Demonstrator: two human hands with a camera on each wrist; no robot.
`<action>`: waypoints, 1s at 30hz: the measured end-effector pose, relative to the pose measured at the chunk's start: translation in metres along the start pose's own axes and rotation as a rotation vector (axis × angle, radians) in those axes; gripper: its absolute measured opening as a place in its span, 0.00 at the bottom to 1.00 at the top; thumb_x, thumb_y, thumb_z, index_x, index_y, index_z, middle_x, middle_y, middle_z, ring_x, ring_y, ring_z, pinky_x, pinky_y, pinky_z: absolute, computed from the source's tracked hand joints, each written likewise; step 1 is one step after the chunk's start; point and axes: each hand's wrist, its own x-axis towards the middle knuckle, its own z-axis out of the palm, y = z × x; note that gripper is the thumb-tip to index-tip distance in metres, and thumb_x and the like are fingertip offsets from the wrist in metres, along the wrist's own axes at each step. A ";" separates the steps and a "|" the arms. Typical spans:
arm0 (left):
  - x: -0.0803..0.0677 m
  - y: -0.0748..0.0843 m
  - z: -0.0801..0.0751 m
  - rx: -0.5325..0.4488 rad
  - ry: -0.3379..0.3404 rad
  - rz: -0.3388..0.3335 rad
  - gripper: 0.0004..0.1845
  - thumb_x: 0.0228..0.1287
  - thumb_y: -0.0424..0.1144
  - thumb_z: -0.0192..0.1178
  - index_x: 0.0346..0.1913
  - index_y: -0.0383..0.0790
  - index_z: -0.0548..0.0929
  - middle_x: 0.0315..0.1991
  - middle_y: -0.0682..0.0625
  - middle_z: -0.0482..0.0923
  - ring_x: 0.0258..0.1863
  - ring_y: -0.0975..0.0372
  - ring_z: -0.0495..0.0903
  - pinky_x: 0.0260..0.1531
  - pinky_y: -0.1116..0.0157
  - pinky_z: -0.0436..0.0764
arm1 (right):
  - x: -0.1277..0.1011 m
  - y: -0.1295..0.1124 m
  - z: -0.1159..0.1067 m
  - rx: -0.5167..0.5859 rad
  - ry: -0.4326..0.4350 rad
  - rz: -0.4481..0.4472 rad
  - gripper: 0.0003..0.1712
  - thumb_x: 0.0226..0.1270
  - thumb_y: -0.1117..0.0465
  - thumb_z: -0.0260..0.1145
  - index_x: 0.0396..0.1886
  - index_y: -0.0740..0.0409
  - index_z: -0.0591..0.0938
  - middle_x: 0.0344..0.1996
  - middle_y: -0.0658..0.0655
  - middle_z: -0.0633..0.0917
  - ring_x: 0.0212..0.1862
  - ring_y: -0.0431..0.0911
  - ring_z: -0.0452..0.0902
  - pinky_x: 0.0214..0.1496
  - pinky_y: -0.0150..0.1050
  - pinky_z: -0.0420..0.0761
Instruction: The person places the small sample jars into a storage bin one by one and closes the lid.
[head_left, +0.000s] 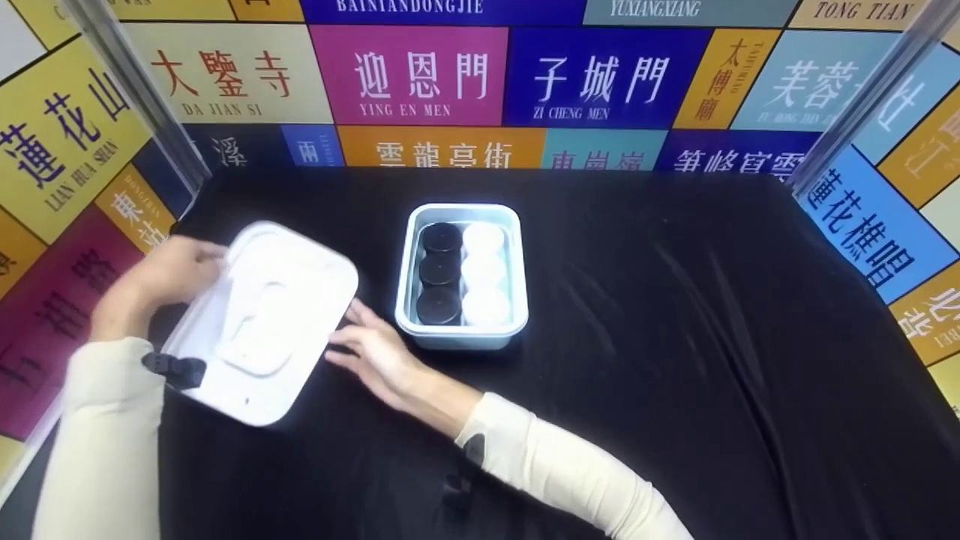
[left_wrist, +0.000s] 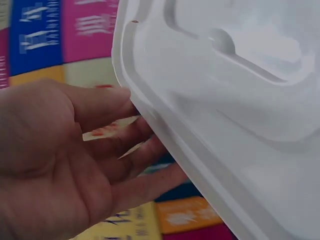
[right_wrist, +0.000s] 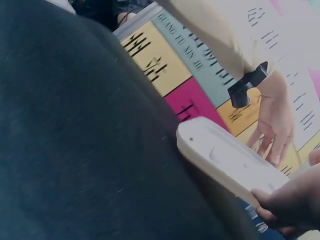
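Observation:
A white rectangular plastic lid (head_left: 311, 300) with rounded corners is held tilted above the black cloth, to the left of a pale tub. Its raised and recessed moulding faces up. My left hand (head_left: 161, 274) holds the lid's left edge; in the left wrist view the thumb lies at the rim and the other fingers reach behind it. On the opposite edge, my right hand (head_left: 382, 356) pinches the lid; the right wrist view shows its fingers (right_wrist: 265, 200) at the rim. The pale tub (head_left: 461, 341) stands uncovered, holding black round pieces (head_left: 439, 270) on the left and white ones (head_left: 484, 274) on the right.
Black cloth (head_left: 637, 390) with creases covers the table. Panels with printed characters (head_left: 420, 75) rise at the back and both sides. Clear upright posts (head_left: 862, 105) stand at the back corners. A dark strap device (head_left: 176, 367) sits on the left wrist.

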 end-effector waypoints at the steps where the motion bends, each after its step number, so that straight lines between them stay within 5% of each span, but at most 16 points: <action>1: -0.003 0.005 -0.004 0.000 0.018 0.003 0.26 0.75 0.37 0.45 0.70 0.26 0.67 0.63 0.22 0.69 0.57 0.35 0.75 0.60 0.37 0.78 | 0.000 -0.004 0.002 -0.010 0.013 -0.018 0.49 0.63 0.73 0.56 0.81 0.59 0.47 0.80 0.59 0.54 0.73 0.54 0.65 0.80 0.53 0.69; 5: -0.011 0.024 -0.018 0.019 0.121 0.018 0.25 0.75 0.38 0.47 0.70 0.29 0.69 0.62 0.22 0.70 0.55 0.36 0.75 0.58 0.38 0.78 | -0.002 -0.025 0.007 -0.058 0.047 -0.084 0.48 0.62 0.74 0.56 0.81 0.55 0.52 0.78 0.58 0.57 0.72 0.51 0.65 0.80 0.52 0.68; 9: -0.015 0.043 -0.022 -0.039 0.227 0.015 0.23 0.75 0.35 0.50 0.69 0.30 0.71 0.61 0.23 0.72 0.45 0.44 0.83 0.41 0.57 0.89 | -0.002 -0.055 0.004 -0.073 0.053 -0.143 0.44 0.65 0.73 0.55 0.80 0.51 0.56 0.79 0.54 0.59 0.74 0.47 0.62 0.80 0.54 0.65; 12: -0.016 0.060 -0.017 -0.130 0.304 0.006 0.23 0.75 0.34 0.51 0.69 0.32 0.71 0.62 0.25 0.73 0.35 0.55 0.87 0.29 0.70 0.90 | -0.003 -0.081 -0.004 -0.056 0.042 -0.191 0.40 0.70 0.70 0.54 0.80 0.51 0.56 0.80 0.52 0.58 0.76 0.48 0.60 0.82 0.56 0.62; 19: -0.016 0.105 0.006 -0.338 0.497 0.064 0.21 0.73 0.36 0.56 0.66 0.35 0.76 0.58 0.32 0.79 0.22 0.79 0.80 0.28 0.75 0.89 | -0.014 -0.139 -0.025 -0.041 0.106 -0.319 0.32 0.79 0.64 0.50 0.79 0.60 0.57 0.78 0.58 0.61 0.78 0.51 0.58 0.84 0.48 0.61; 25: -0.016 0.146 0.025 -0.501 0.600 0.150 0.18 0.72 0.34 0.58 0.61 0.35 0.81 0.55 0.34 0.83 0.42 0.59 0.87 0.31 0.73 0.90 | -0.025 -0.172 -0.047 -0.065 0.150 -0.405 0.26 0.81 0.62 0.48 0.74 0.64 0.66 0.72 0.60 0.71 0.73 0.51 0.68 0.81 0.43 0.68; 30: -0.012 0.174 0.043 -0.571 0.681 0.264 0.16 0.71 0.33 0.59 0.59 0.35 0.82 0.53 0.37 0.84 0.47 0.52 0.87 0.34 0.74 0.91 | -0.036 -0.191 -0.072 -0.091 0.190 -0.334 0.24 0.82 0.53 0.49 0.72 0.53 0.73 0.72 0.58 0.71 0.73 0.55 0.65 0.82 0.51 0.65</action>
